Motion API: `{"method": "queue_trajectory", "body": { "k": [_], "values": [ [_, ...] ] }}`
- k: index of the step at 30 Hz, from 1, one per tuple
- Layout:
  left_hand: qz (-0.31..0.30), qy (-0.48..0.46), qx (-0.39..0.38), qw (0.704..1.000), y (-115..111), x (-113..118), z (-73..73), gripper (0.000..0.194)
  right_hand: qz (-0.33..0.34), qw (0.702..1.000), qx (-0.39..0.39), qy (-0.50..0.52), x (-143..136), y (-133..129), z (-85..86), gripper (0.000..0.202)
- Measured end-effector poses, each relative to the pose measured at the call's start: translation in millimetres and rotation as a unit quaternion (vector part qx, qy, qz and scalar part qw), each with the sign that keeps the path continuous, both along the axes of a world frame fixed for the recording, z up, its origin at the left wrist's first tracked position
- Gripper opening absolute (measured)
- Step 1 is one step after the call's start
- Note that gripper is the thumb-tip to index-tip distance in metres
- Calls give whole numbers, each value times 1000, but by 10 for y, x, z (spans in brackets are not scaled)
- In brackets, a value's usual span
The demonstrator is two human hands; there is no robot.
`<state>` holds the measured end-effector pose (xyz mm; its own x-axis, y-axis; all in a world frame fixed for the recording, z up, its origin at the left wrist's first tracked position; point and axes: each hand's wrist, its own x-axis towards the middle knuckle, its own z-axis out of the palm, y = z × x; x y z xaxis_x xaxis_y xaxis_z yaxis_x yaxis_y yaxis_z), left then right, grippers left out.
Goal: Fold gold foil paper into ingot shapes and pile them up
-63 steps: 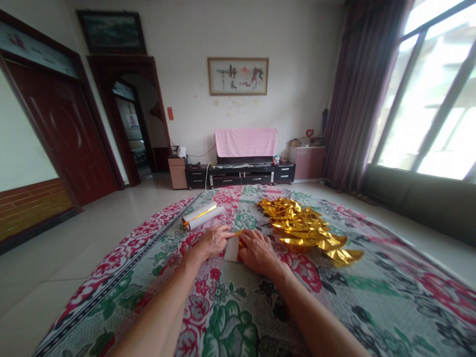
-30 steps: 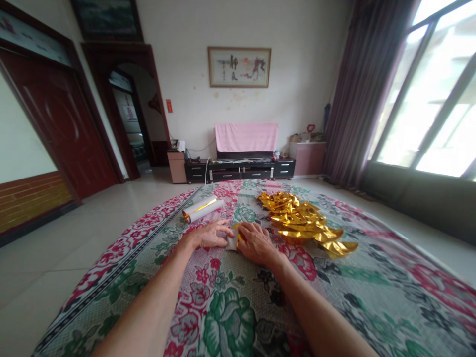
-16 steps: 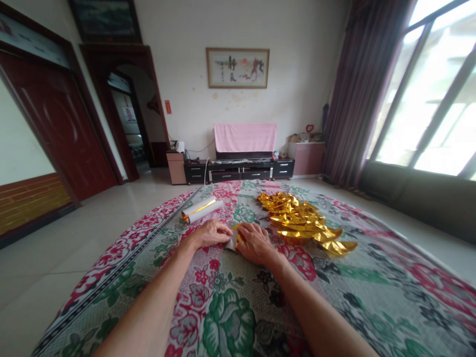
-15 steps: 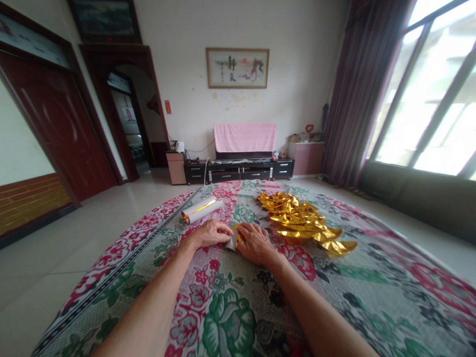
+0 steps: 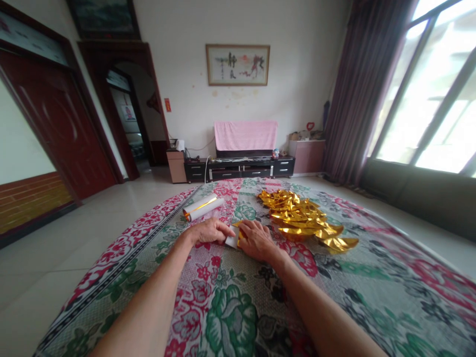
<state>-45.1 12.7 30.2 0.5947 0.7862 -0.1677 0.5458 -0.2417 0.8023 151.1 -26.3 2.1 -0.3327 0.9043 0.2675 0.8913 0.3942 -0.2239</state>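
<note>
A small piece of gold foil paper (image 5: 232,239), partly folded, lies on the tablecloth between my hands; its white back and a little gold show. My left hand (image 5: 211,232) grips its left edge, with thumb and fingers drawn together. Over the right part, my right hand (image 5: 257,240) holds the paper with bent fingers and covers much of it. To the right of that hand spreads a pile of folded gold foil ingots (image 5: 303,218). Beyond my left hand lie rolled sheets of foil paper (image 5: 203,208), white outside with a gold strip showing.
A flowered cloth (image 5: 230,322) covers the round table under everything. Past its far edge stands a low black cabinet (image 5: 256,172), with a pink cloth (image 5: 245,136) draped over something on it. A curtained window is at the right, doors at the left.
My left fingers have shifted slightly along the paper's left edge, and the white part now looks flatter. The right hand stays almost in place. The whole view has tilted a little.
</note>
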Motion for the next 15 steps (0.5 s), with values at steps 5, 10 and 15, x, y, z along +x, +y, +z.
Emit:
{"method": "queue_trajectory", "body": {
  "k": [5, 10, 15],
  "values": [
    [-21, 67, 44, 997, -17, 40, 42, 40, -2, 1000, -1, 9, 0, 15, -12, 33],
    [-22, 95, 77, 992, -19, 56, 53, 34, 4, 1000, -5, 10, 5, 4, 15, 35],
    [-48, 102, 52, 992, -14, 52, 88, 35, 11, 999, -27, -12, 29, 3, 54, 38]
  ]
}}
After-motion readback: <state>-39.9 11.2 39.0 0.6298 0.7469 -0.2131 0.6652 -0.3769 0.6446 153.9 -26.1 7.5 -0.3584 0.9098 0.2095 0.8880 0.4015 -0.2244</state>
